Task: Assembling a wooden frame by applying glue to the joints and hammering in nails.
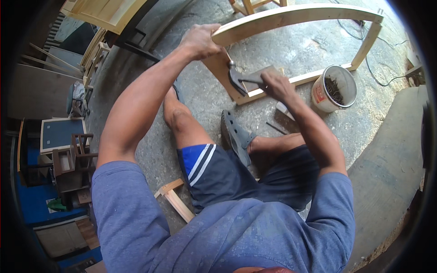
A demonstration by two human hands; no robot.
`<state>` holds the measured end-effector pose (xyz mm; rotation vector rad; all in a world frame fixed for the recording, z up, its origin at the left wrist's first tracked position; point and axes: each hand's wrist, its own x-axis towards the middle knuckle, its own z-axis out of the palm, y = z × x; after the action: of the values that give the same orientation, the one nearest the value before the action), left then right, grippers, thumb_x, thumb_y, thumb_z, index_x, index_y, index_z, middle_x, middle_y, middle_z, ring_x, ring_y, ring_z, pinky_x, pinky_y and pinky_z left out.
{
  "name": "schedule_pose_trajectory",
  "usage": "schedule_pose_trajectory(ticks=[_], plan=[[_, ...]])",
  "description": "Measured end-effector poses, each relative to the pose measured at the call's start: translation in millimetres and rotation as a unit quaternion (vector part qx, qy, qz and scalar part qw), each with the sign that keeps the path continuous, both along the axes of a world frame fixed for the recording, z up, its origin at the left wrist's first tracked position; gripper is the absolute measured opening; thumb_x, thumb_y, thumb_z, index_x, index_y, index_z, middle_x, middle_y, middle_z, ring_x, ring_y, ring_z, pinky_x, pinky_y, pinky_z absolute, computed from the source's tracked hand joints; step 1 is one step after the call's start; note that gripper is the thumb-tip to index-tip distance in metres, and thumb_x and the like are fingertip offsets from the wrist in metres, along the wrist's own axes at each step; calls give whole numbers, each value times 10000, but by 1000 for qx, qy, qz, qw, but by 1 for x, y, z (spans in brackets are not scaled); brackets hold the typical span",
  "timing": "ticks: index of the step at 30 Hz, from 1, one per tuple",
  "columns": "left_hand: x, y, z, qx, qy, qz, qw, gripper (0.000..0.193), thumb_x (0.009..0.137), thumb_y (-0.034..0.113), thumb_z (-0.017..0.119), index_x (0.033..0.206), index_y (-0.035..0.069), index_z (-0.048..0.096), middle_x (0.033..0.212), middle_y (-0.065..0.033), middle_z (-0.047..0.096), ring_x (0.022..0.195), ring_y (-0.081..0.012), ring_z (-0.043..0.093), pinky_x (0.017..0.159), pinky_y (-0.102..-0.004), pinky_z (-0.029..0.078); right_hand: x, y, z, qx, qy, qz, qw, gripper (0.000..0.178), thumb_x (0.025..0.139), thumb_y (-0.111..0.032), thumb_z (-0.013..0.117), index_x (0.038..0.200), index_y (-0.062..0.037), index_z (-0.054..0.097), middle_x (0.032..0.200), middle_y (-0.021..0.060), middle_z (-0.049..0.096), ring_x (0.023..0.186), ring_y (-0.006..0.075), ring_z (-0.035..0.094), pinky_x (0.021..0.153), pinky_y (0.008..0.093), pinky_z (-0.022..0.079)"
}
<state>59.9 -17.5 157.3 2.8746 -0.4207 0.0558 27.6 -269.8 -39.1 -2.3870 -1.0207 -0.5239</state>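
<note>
A rectangular frame of pale wooden boards (291,19) stands on its edge on the concrete floor in front of me. At its upper left corner my left hand (200,42) is closed around the board end. Lower down, my right hand (276,85) grips the handle of a claw hammer (236,81). The hammer's head is beside the inner face of the frame's left board; I cannot tell whether it touches the wood. A small flat panel (268,71) lies behind the handle, partly hidden by my right hand.
A white bucket (322,101) of nails (333,89) stands right of the frame. A white tube-like item (284,109) and a thin dark rod (276,128) lie near my foot. Wooden pieces (176,204) rest by my left thigh. A cord (377,81) and a long board (387,136) are at right.
</note>
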Motion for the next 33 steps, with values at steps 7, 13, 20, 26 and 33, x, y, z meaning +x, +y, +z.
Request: schedule_pose_trajectory(ticks=[7, 13, 20, 26, 33], plan=[[-16, -2, -3, 19, -23, -13, 999, 403, 696, 306, 782, 999, 86, 630, 910, -172, 699, 902, -358, 671, 774, -432, 516, -54, -33, 8, 10, 167, 2, 986, 322, 881, -279, 647, 1109, -76, 541, 894, 173, 640, 787, 382, 631, 689, 448, 514], [-28, -3, -5, 7, -38, -72, 997, 353, 771, 223, 720, 1032, 48, 558, 940, -225, 670, 934, -417, 637, 773, -476, 496, -71, -84, 76, 178, 142, -61, 972, 208, 905, -164, 611, 1069, -44, 567, 804, 188, 641, 760, 362, 648, 663, 424, 486], [-49, 16, -5, -18, -44, -112, 993, 382, 766, 203, 740, 1055, 25, 564, 938, -242, 658, 937, -427, 628, 766, -454, 500, -108, -153, 80, 317, 172, -214, 908, 208, 935, -155, 529, 1115, -61, 576, 683, 52, 599, 609, 162, 588, 594, 339, 475], [-79, 99, 8, 20, -12, -90, 996, 377, 767, 251, 761, 1031, 32, 604, 926, -223, 664, 901, -414, 637, 746, -426, 500, -142, -202, 49, 333, 227, -262, 877, 187, 934, -171, 574, 1085, -62, 586, 627, 8, 546, 554, 90, 519, 509, 286, 416], [-107, 185, 24, 40, 27, 21, 999, 394, 715, 228, 812, 996, 46, 605, 907, -193, 664, 905, -408, 631, 745, -423, 487, -142, -149, 31, 27, 298, -174, 938, 313, 821, -148, 620, 1111, -37, 580, 1014, 206, 659, 953, 396, 632, 833, 441, 509]])
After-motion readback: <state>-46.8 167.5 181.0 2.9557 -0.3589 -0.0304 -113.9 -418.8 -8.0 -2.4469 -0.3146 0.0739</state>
